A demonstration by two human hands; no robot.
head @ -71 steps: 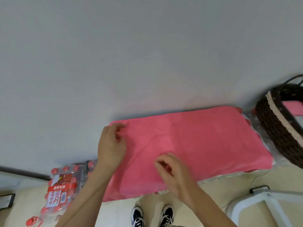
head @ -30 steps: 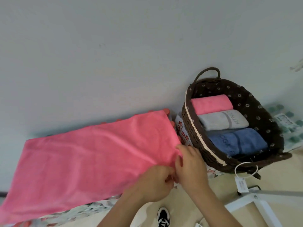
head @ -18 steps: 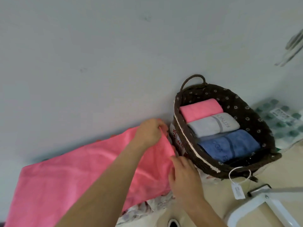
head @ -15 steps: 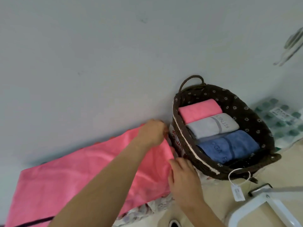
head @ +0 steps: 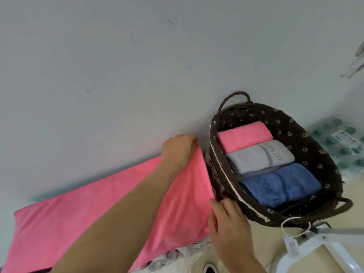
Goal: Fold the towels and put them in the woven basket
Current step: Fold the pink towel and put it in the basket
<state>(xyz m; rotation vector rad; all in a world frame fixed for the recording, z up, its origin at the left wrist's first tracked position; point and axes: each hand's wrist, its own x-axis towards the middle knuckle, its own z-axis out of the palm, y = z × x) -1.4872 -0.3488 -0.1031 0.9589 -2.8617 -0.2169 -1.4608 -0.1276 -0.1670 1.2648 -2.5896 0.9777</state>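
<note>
The pink towel lies spread lengthwise along the wall, its right end just beside the woven basket. The left hand reaches across it and grips the far right corner, fingers curled over the cloth. The right hand sits at the near right corner with its thumb on the towel's edge. Whether it actually pinches the corner cannot be told, since its fingers hide the cloth there.

The step in hand looks like the first fold, bringing the right end over to the left end. To do it well, both corners should be held firmly and lifted together, level with each other, so the short edge stays straight. The end should then travel left low over the cloth and land edge on edge, corners matched, before the crease is smoothed flat.

The basket already holds a rolled pink towel, a grey towel and a blue towel side by side, so the finished bundle needs to be narrow.
</note>
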